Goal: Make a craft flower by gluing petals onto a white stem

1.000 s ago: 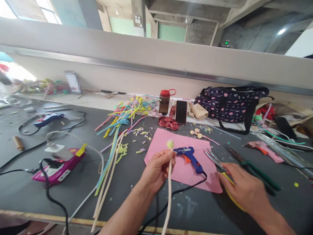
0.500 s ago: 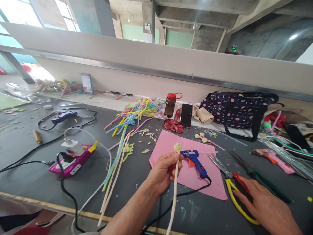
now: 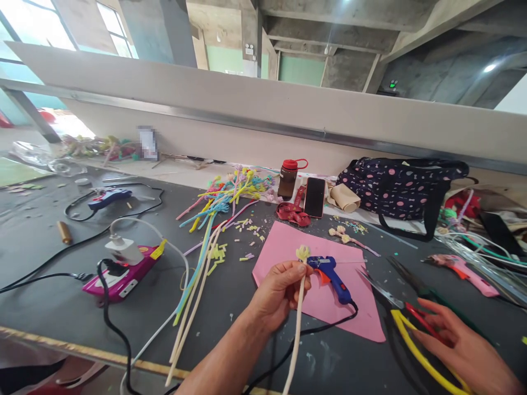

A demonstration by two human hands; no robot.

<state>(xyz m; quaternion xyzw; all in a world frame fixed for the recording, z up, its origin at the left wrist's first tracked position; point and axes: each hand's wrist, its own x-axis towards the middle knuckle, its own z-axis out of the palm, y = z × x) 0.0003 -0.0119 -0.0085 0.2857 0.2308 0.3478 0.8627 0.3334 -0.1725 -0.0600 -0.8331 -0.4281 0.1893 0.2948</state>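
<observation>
My left hand [image 3: 282,293] pinches a long cream stem [image 3: 297,334] just below its top. A small pale yellow flower [image 3: 302,252] sits at that end, above my thumb, and the stem's lower end runs out of view at the bottom. At the right, my right hand [image 3: 465,343] holds scissors [image 3: 394,301] by their red and yellow handles, with the blades pointing toward the pink sheet [image 3: 275,249]. A blue glue gun [image 3: 336,281] lies on that sheet, right beside my left fingertips.
Cream stems [image 3: 193,312] and a colourful flower bundle [image 3: 230,189] lie left of centre. A magenta power strip [image 3: 127,277] trails cables. Behind stand a bottle [image 3: 288,178], a phone [image 3: 314,196] and a dark patterned bag [image 3: 399,189]. A pink glue gun [image 3: 465,271] and green-handled shears [image 3: 415,282] lie right.
My right hand has closed on the scissors and shifted them right and toward me, off their former spot. My left hand holds the flower stem nearly in place.
</observation>
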